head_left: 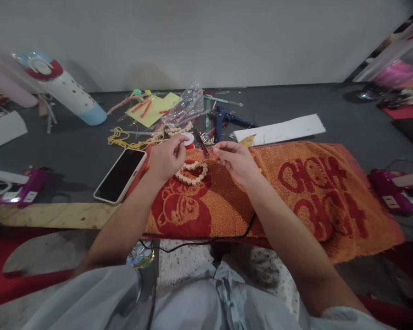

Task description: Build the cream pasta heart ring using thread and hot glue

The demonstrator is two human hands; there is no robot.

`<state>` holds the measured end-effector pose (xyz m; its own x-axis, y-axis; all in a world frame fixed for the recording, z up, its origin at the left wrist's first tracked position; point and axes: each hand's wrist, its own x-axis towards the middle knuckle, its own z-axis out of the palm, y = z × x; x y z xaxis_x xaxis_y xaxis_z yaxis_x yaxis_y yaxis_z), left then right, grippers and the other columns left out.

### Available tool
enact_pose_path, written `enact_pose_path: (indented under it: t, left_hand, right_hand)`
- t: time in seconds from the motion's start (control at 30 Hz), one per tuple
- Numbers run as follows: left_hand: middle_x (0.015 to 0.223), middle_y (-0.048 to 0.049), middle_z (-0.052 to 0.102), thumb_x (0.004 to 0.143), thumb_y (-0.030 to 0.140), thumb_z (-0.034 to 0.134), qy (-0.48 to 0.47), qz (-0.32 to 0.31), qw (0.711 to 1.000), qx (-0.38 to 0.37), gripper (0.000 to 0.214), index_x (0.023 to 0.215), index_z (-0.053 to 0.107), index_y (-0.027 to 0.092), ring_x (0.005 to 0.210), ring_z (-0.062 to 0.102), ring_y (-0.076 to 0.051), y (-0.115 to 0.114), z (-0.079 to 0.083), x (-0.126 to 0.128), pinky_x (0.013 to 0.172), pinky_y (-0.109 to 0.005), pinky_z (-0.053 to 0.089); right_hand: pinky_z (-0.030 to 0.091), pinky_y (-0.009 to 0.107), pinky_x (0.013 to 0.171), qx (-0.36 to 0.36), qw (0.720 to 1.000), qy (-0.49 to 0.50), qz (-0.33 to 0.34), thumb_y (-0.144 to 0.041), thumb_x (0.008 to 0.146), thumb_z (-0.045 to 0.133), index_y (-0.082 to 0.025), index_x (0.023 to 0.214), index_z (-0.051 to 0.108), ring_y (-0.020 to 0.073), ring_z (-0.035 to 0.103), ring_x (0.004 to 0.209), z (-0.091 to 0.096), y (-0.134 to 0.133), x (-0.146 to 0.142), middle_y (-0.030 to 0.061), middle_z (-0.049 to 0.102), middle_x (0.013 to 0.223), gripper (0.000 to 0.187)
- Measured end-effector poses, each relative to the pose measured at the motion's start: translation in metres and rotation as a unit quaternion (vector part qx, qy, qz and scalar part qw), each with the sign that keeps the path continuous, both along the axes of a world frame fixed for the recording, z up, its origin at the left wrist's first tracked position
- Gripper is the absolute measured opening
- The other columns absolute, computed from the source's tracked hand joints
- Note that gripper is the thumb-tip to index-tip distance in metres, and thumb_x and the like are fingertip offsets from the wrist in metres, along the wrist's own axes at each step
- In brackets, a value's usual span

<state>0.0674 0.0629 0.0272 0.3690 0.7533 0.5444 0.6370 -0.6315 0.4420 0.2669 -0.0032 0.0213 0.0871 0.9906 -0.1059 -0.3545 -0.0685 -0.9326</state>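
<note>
A ring of small cream beads (192, 173) lies on an orange and red towel (296, 192) spread over the table. My left hand (165, 158) hovers just left of the beads, its fingers pinched together near a small red and white spool (189, 140). My right hand (236, 160) is to the right of the beads, thumb and fingers pinched as if on a thin thread that is too fine to make out. A dark thin tool (201, 147) lies between the two hands.
A phone (120, 175) lies screen up left of the towel. Behind are blue pliers (223, 120), a clear plastic bag (184, 107), yellow paper (153, 109), yellow cord (120, 137), a white strip (278, 129). Purple devices (392, 192) sit at both sides. A black cable (199, 242) hangs at the table's front edge.
</note>
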Motion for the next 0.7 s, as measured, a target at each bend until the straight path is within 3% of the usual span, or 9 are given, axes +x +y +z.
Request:
enact_pose_path:
  t: [0.53, 0.7]
  left_hand:
    - [0.051, 0.0033, 0.047, 0.081, 0.019, 0.056, 0.001, 0.028, 1.0, 0.004, 0.022, 0.096, 0.07, 0.023, 0.052, 0.045, -0.014, 0.0064, -0.0026, -0.0041, 0.059, -0.028, 0.031]
    - [0.051, 0.0033, 0.047, 0.079, 0.017, 0.057, 0.002, 0.024, 1.0, 0.007, 0.023, 0.096, 0.071, 0.024, 0.053, 0.045, -0.014, 0.0069, -0.0046, -0.0044, 0.059, -0.029, 0.03]
  right_hand:
    - [0.037, 0.025, 0.053, 0.0, 1.0, 0.004, -0.008, -0.037, 0.061, 0.084, -0.022, 0.073, 0.065, 0.0077, 0.049, 0.058, 0.0002, -0.0009, 0.0005, -0.0043, 0.058, 0.065, 0.027]
    - [0.041, 0.027, 0.058, 0.009, 1.0, -0.007, 0.007, -0.036, 0.065, 0.083, -0.022, 0.075, 0.064, 0.0084, 0.05, 0.06, -0.0022, 0.0001, 0.0011, -0.0037, 0.058, 0.068, 0.026]
